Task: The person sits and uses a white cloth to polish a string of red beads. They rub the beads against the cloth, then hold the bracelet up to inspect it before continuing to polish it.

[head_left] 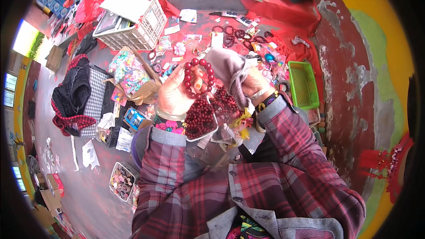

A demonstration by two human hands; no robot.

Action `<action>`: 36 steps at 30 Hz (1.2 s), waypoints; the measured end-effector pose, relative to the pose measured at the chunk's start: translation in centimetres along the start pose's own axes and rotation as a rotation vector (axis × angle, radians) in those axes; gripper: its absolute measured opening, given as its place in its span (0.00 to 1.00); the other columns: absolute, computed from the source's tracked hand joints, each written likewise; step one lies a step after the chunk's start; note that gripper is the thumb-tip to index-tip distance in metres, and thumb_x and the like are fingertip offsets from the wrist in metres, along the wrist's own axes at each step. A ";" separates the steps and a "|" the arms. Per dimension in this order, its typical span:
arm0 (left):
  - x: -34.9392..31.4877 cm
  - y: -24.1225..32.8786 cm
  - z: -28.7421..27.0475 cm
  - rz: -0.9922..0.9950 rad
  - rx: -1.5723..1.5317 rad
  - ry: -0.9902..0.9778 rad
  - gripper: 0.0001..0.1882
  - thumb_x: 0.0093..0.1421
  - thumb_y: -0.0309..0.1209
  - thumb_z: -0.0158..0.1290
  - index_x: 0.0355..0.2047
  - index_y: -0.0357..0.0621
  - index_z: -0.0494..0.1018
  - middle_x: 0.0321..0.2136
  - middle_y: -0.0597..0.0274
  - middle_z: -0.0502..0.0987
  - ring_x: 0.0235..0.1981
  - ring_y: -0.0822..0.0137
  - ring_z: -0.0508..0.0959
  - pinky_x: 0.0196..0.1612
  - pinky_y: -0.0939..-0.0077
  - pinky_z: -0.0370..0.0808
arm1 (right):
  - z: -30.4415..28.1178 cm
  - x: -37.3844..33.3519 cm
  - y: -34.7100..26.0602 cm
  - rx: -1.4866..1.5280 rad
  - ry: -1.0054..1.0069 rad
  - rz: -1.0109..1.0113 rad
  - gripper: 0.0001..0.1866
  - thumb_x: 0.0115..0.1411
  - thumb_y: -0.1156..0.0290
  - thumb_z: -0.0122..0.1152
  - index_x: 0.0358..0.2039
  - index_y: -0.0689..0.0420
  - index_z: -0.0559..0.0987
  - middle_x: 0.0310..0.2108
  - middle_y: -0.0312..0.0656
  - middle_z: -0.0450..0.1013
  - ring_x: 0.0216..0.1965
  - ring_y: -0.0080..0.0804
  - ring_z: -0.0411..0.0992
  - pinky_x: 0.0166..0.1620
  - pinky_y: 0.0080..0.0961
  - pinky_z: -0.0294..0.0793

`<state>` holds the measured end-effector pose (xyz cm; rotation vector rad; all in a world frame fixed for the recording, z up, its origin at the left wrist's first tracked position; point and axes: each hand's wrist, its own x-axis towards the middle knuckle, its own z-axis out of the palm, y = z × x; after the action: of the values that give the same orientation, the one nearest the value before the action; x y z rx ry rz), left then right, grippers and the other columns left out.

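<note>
Bracelet: the ring of red beads (210,71) is in the left hand (170,90), up in front of the chest. It looks held up so all the beads can be seen.
Left hand: curled and gripping the ring. Fingers show inside the loop, but I can't tell if they go through it or sit behind it.
Right hand: (254,82) closed on the cloth, though folds hide most of its fingers.
Cloth: (226,66) grey, bunched, one end hanging down. It is just beside the ring, maybe to keep it handy. I can't tell if they touch.
Red beads: a pile (199,117) sits in a white tub (215,128) under the hands, probably to be easy to reach.
Loose bracelets: (229,30) lie past the hands, spread out in a bunch.
Green basket: (316,84) stands to the right of the right hand, maybe there to leave the middle free.
White crate: (128,40) is past the left hand, perhaps because it is big.
</note>
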<state>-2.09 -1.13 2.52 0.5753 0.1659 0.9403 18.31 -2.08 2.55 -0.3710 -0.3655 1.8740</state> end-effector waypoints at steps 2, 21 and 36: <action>0.3 -0.6 0.1 0.009 -0.051 0.016 0.17 0.62 0.35 0.43 0.45 0.36 0.64 0.36 0.54 0.72 0.32 0.63 0.73 0.41 0.64 0.72 | 1.2 -0.4 1.0 -0.010 -0.061 0.011 0.18 0.55 0.74 0.57 0.47 0.62 0.70 0.42 0.42 0.71 0.44 0.28 0.69 0.49 0.23 0.68; 0.4 -1.9 0.4 -0.261 0.330 0.156 0.13 0.61 0.37 0.47 0.32 0.37 0.71 0.22 0.61 0.73 0.22 0.71 0.72 0.26 0.78 0.70 | 0.4 -0.8 1.0 -0.595 -0.011 -0.042 0.09 0.58 0.66 0.54 0.30 0.59 0.76 0.28 0.35 0.73 0.27 0.21 0.71 0.32 0.20 0.71; 0.6 -2.3 0.1 -0.126 0.076 0.181 0.13 0.62 0.36 0.44 0.37 0.36 0.69 0.27 0.57 0.74 0.26 0.65 0.73 0.32 0.70 0.70 | -0.2 -0.1 1.3 -0.330 -0.062 0.065 0.11 0.56 0.73 0.55 0.39 0.64 0.72 0.28 0.44 0.73 0.27 0.35 0.73 0.32 0.32 0.75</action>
<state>-0.08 -1.76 1.47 0.5430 0.3969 0.8659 17.34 -2.56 1.84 -0.5529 -0.7161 1.8927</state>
